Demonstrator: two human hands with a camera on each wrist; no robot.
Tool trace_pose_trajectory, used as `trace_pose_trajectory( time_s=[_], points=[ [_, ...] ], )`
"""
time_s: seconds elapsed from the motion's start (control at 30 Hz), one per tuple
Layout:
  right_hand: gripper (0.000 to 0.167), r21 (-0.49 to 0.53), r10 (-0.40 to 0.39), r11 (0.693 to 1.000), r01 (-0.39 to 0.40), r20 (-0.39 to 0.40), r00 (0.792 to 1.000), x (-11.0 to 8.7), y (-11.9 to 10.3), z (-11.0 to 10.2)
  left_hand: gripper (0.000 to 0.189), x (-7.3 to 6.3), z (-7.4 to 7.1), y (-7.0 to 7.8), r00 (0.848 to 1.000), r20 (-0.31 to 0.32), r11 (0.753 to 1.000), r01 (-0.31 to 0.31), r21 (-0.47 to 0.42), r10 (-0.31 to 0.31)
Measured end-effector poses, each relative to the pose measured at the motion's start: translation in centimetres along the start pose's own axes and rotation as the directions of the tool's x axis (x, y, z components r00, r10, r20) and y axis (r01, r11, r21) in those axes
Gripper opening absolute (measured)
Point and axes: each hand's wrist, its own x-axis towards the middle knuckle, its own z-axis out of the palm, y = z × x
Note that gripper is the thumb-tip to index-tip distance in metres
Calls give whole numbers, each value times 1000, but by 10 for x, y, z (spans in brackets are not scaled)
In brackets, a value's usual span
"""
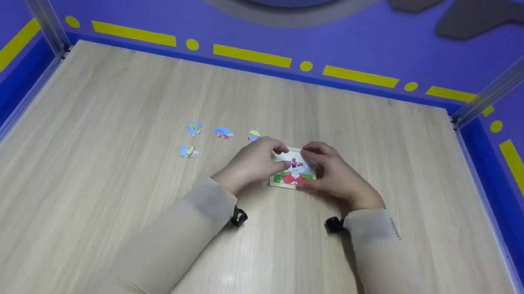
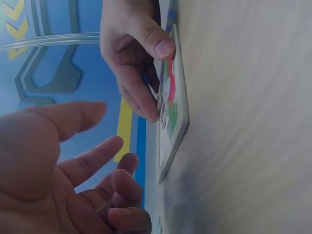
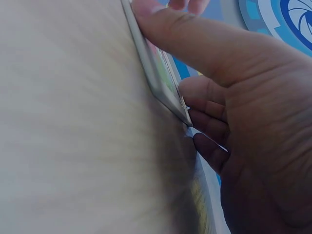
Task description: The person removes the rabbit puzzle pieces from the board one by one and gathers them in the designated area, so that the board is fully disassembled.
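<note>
Sleeves [image 1: 145, 248] frame, from the head, a near-square puzzle board [image 1: 293, 176] on the table [image 1: 84, 168], its pictured animal's head toward the back wall; long axis unclear. Left wrist: left hand [image 2: 44, 185] loosely spread beside it. Right wrist: right hand [image 3: 248, 112] pinches its edges.

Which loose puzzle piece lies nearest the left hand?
The yellow-and-blue piece, at the right end of the row of three, close beside the left hand; the other three pieces lie farther left.
</note>
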Motion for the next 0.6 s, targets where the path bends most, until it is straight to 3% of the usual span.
trace_pose_trajectory(
  time_s=[0.23,0.6],
  points=[
    [92,9,-12,1000,12,-3,1000,1,1,2,43,12,19,-8,1000,-4,992,8,124,-7],
    [92,27,-24,999,24,-9,1000,0,1,-1,50,10,29,1,1000,-4,975,13,220,-12]
  ],
)
